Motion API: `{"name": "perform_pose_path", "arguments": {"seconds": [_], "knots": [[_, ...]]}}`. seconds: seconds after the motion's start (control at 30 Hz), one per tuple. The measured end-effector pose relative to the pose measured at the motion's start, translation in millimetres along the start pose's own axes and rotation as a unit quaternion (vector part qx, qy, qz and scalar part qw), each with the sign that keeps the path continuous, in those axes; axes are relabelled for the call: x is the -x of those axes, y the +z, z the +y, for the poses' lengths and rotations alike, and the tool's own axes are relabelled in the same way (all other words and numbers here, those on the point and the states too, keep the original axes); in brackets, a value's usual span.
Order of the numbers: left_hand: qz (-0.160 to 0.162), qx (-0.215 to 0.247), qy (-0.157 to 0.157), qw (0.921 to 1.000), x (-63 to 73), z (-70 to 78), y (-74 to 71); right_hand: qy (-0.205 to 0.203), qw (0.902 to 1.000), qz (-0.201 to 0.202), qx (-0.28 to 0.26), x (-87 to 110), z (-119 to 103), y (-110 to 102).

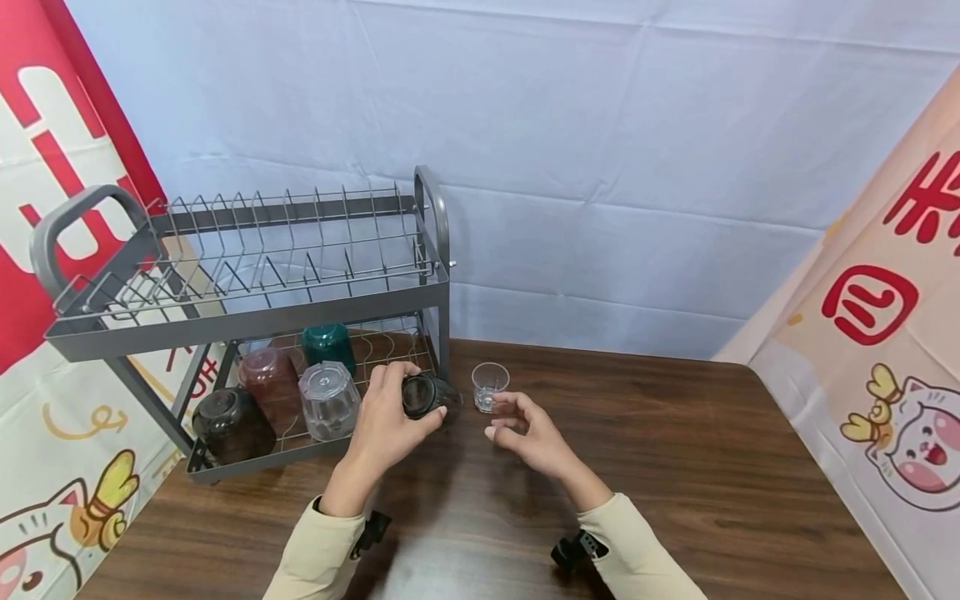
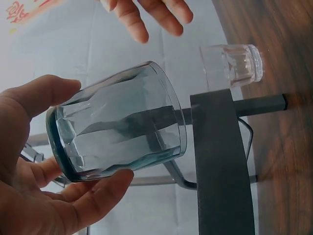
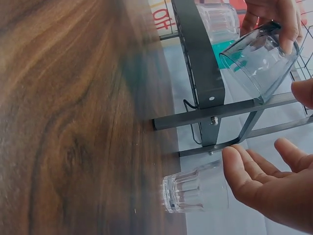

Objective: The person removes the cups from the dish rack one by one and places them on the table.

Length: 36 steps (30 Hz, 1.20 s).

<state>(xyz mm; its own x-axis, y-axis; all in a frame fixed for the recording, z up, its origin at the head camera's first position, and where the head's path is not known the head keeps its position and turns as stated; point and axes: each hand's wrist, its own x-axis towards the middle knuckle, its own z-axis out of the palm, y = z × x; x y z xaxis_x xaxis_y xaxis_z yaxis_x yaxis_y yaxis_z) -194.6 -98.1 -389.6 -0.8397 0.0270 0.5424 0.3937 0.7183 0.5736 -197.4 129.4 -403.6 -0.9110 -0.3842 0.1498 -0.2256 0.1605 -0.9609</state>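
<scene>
My left hand (image 1: 386, 425) grips a grey-tinted glass (image 2: 122, 122) around its base end, thumb on one side and fingers on the other. The glass is held off the table, tilted, its rim pointing down. A small clear glass (image 1: 489, 387) stands upright on the table beside the rack's right end. My right hand (image 1: 538, 440) is just to the right of that clear glass, fingers loosely bent and holding nothing. In the right wrist view its fingertips (image 3: 232, 159) appear close to the clear glass's rim; whether they touch it I cannot tell.
A grey two-tier dish rack (image 1: 247, 321) stands at the left. On its lower tier sit upturned glasses: a dark one (image 1: 232, 429), a reddish one (image 1: 272, 383), a clear one (image 1: 330, 404) and a teal one (image 1: 327, 346). The wooden table (image 1: 675, 467) stretches right.
</scene>
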Motion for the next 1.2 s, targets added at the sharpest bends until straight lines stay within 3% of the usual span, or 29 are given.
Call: {"name": "perform_pose_path", "arguments": {"seconds": [0.3, 0.57, 0.73, 0.97, 1.2], "knots": [[-0.017, 0.035, 0.007, 0.9992, 5.2, 1.7, 9.5, 0.001, 0.9999, 0.011, -0.005, 1.9, 0, 2], [-0.024, 0.088, 0.017, 0.9957, 10.7, -0.6, 18.3, -0.012, 0.9981, 0.011, -0.059, -7.3, 31, -3], [-0.029, 0.116, 0.006, 0.9928, 11.0, -1.5, 22.8, -0.028, 0.9951, 0.014, -0.094, -7.4, 35, -4], [-0.049, 0.182, -0.019, 0.9820, 12.4, -1.7, 27.2, -0.034, 0.9873, 0.006, -0.155, -8.2, 37, -4], [-0.080, 0.231, -0.019, 0.9696, 16.5, -4.8, 32.4, -0.048, 0.9805, -0.018, -0.190, -8.1, 39, -8]]}}
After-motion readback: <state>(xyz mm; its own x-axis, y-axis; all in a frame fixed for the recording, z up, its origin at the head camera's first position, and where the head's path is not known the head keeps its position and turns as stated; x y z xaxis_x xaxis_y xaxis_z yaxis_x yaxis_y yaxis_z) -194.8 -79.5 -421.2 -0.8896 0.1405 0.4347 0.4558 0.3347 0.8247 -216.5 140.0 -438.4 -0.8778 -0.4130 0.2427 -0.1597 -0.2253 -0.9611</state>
